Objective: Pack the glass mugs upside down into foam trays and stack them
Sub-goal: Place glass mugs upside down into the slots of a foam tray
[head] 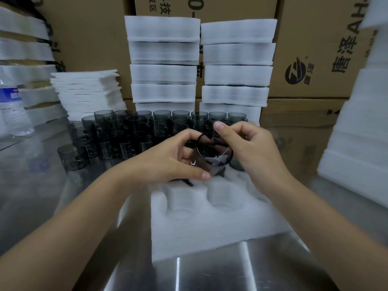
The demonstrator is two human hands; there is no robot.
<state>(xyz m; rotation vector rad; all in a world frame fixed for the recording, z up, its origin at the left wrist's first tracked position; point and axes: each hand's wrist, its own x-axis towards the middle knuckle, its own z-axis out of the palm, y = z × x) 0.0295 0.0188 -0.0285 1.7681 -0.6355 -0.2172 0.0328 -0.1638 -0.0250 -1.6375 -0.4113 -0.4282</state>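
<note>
A smoky glass mug [210, 156] is held tilted above the far part of a white foam tray [210, 223] that lies on the steel table. My left hand [168, 158] grips the mug's left side, thumb low and fingers curled over the rim. My right hand [249, 148] holds its right side, index finger raised above the rim. Two round pockets [222, 196] at the tray's near side hold nothing. Another dark mug [237, 165] sits in a far-right pocket, partly hidden by my right hand. Several more grey mugs [134, 131] stand in rows behind.
Two tall stacks of foam trays [163, 66] rise behind the mugs against cardboard boxes [315, 49]. Flat foam sheets [86, 91] are piled at the back left, a water bottle [12, 108] stands at the far left, and more foam [357, 133] is at the right.
</note>
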